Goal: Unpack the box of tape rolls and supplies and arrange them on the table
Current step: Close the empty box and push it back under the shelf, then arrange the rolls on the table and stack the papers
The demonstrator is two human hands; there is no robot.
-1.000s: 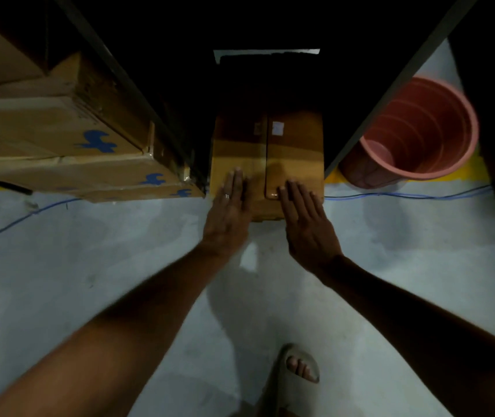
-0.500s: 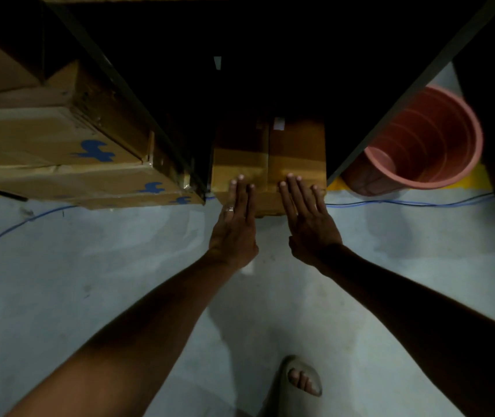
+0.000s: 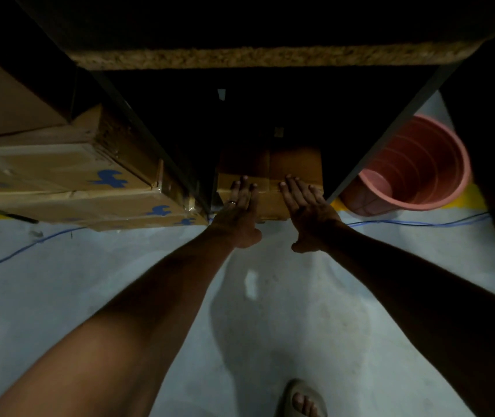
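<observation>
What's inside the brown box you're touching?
Can't tell. The brown cardboard box is closed, its flaps shut; the left hand and right hand lie flat on top. Its far end is lost in shadow.

Left hand (image 3: 237, 215), right hand (image 3: 309, 218) flat, outstretched

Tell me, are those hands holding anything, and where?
Nothing is gripped. The left hand and right hand lie flat, fingers outstretched, against the near top edge of the cardboard box.
</observation>
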